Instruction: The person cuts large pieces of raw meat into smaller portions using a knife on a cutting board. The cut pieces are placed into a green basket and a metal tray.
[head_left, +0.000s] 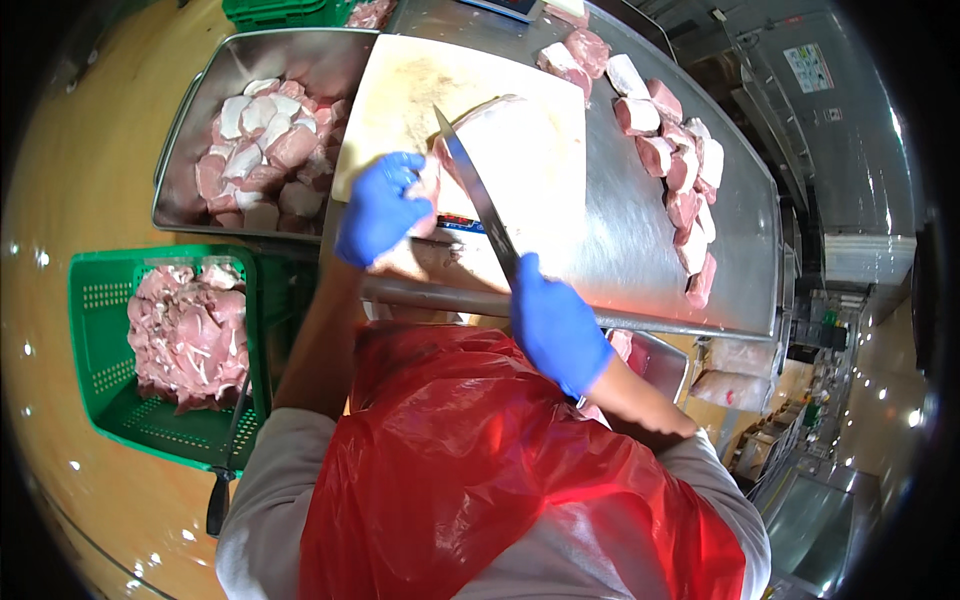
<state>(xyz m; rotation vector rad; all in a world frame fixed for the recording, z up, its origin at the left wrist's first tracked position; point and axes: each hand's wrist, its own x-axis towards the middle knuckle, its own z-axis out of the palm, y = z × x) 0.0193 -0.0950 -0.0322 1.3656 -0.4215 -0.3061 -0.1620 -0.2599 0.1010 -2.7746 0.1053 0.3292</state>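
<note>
A cream cutting board (pixel 530 140) lies on the steel table, carrying a long pale slab of raw meat (pixel 490 130). My left hand (pixel 385 210), in a blue glove, grips the slab's left end, fingers curled over it. My right hand (pixel 560 325), also gloved, is closed on the handle of a long knife (pixel 478 196). The blade slants up and left across the meat, its tip near the top of my left hand's side of the board. The handle is mostly hidden in my fist.
A steel tub (pixel 180 155) of meat chunks stands left of the board; a green crate (pixel 100 370) of trimmings sits below it. More cut pieces (pixel 683 170) line the steel table (pixel 625 260) on the right. Another tray (pixel 665 375) is beneath the front edge. Machinery and racks occupy the far right.
</note>
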